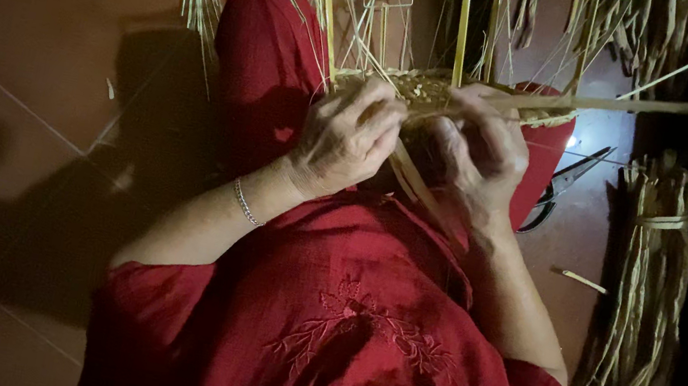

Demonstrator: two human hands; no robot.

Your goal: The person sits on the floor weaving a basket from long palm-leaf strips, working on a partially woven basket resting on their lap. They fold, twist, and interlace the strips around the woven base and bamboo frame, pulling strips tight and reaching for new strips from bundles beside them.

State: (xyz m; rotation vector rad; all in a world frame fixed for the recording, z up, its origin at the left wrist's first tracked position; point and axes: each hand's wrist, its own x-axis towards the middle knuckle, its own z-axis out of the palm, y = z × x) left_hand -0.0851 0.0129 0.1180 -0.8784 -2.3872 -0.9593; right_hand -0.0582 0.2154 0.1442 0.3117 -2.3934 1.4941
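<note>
A: Start close in. What is nearest?

B: A red embroidered blouse, and a thin bracelet on the left wrist.

A: And the hands?

B: The left hand is curled with its fingers closed on the near edge of a half-woven straw basket. The right hand is closed too, fingers pinching a flat strip that runs out to the right from the weave.

A: So where does the basket sit against the grip?

B: Just above and beyond both hands, touching the fingertips, resting over the red-clad knees. Loose stakes stand up from it.

A: Farther out?

B: Scissors lie on the tiled floor to the right, beside a tied bundle of dried fibre.
</note>
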